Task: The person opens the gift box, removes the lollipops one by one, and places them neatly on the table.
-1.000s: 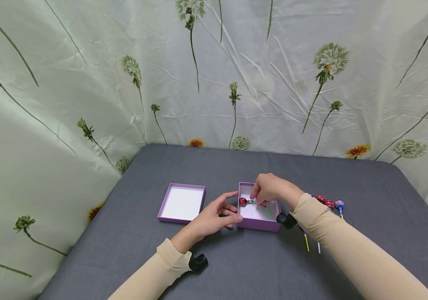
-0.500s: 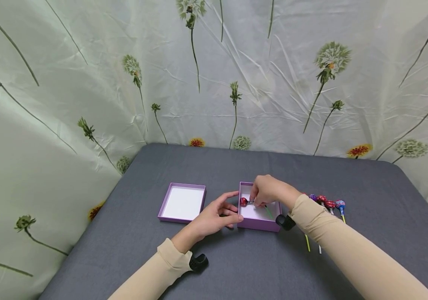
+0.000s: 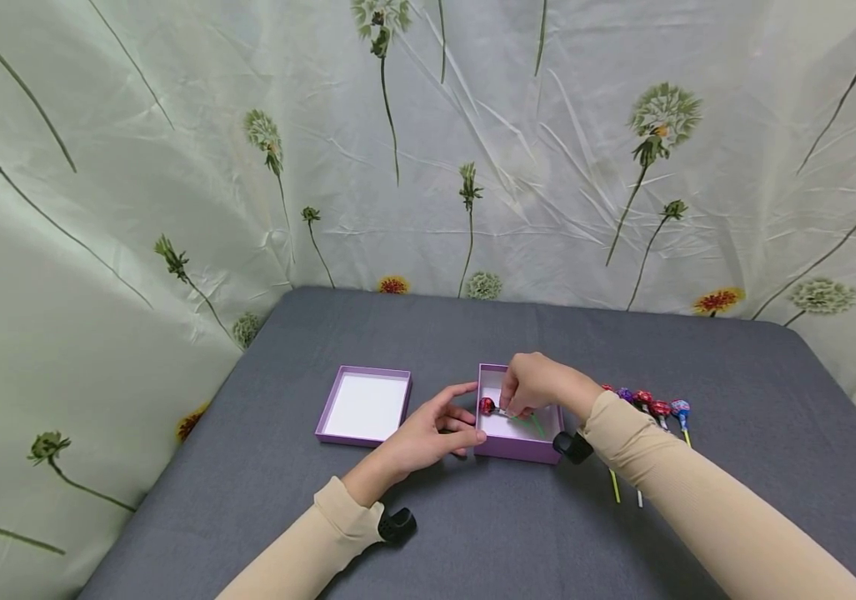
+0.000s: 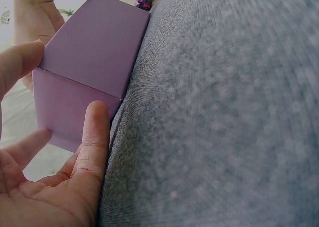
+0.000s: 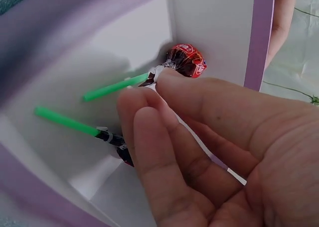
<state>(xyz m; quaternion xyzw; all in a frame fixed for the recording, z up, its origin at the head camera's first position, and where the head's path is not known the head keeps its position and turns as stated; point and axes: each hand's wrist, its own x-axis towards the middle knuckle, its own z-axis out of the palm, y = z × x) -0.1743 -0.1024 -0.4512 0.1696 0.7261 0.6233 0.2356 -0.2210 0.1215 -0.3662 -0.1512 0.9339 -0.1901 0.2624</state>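
Observation:
In the head view, a purple box [image 3: 516, 450] with a white inside stands in front of me. My left hand [image 3: 428, 433] touches its left side with fingers fairly straight; the left wrist view shows the fingertips [image 4: 95, 115] against the purple wall. My right hand [image 3: 540, 385] reaches down into the box. Its thumb and forefinger pinch the wrapper neck of a red lollipop [image 5: 187, 60] with a green stick. Beside it in the box lies a second green-stick lollipop [image 5: 67, 121], its head mostly hidden behind my fingers.
A shallow purple lid [image 3: 363, 406], white inside, lies left of the box. Several wrapped lollipops [image 3: 680, 408] lie on the grey cloth to the right, partly hidden under my right sleeve. A flower-printed curtain [image 3: 548, 167] hangs behind the table.
The lollipop in my right hand has shifted slightly towards me inside the box, and its green stick now shows apart from the other one. My left hand stays against the box.

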